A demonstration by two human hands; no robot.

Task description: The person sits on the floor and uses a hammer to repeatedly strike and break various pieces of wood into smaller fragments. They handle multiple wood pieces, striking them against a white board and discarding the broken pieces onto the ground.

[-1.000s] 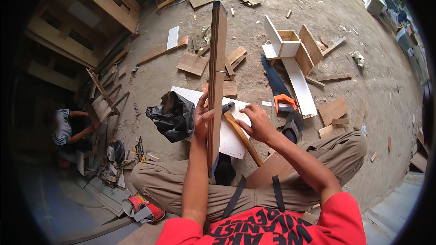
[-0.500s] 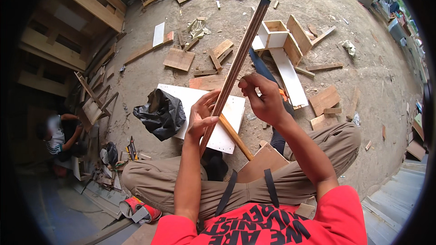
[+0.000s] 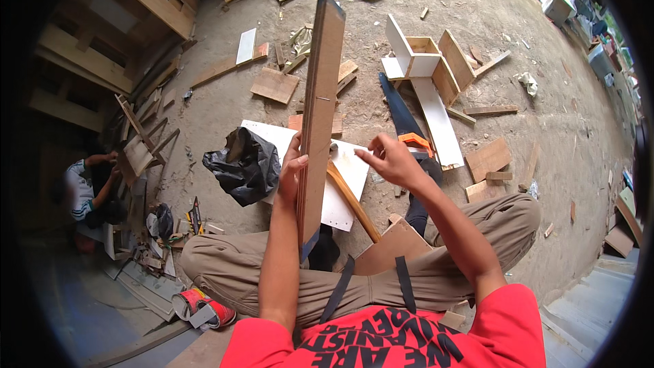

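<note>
My left hand (image 3: 291,176) grips a long narrow brown wooden board (image 3: 318,102) that stands almost upright in front of me, its lower end between my crossed legs. My right hand (image 3: 390,158) hovers just right of the board with fingers spread, touching nothing. Under the hands lies a white panel (image 3: 344,163) on the dirt floor, with a wooden hammer handle (image 3: 351,199) slanting across it. A handsaw with an orange handle (image 3: 407,129) lies just beyond my right hand.
A black plastic bag (image 3: 243,165) sits left of the board. White and brown offcuts and a small open wooden box (image 3: 424,54) lie ahead on the right. Another person (image 3: 90,189) crouches at the far left by tools and wood frames. A brown panel (image 3: 393,245) rests on my lap.
The board has swung from leaning right back to nearly upright. My right hand has let go of it and now hangs open beside it; the left hand still holds it.
</note>
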